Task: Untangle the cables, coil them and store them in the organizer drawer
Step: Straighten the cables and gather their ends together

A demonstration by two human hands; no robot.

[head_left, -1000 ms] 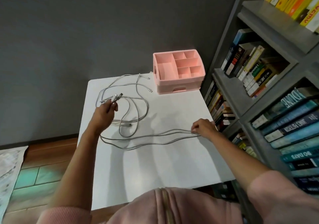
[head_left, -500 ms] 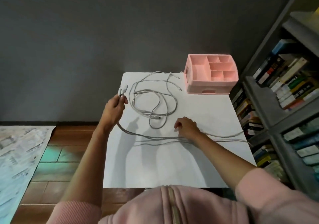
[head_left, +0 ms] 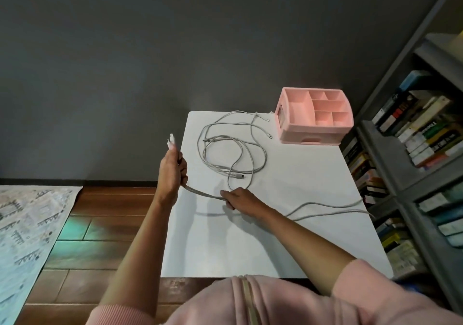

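Observation:
Grey cables lie in tangled loops on the white table. My left hand is raised at the table's left edge, shut on cable ends whose plugs stick up above my fingers. From it a doubled cable strand runs to my right hand, which pinches it low over the table. Beyond my right hand the strand trails to the table's right edge. A pink organizer with open top compartments and a shut drawer stands at the back right corner.
A grey bookshelf full of books stands close along the table's right side. A dark wall is behind. Wooden floor and a patterned rug lie to the left.
My right hand has slid left along the strand, from the table's right part toward the left hand. My left hand has lifted the plug ends out over the left edge.

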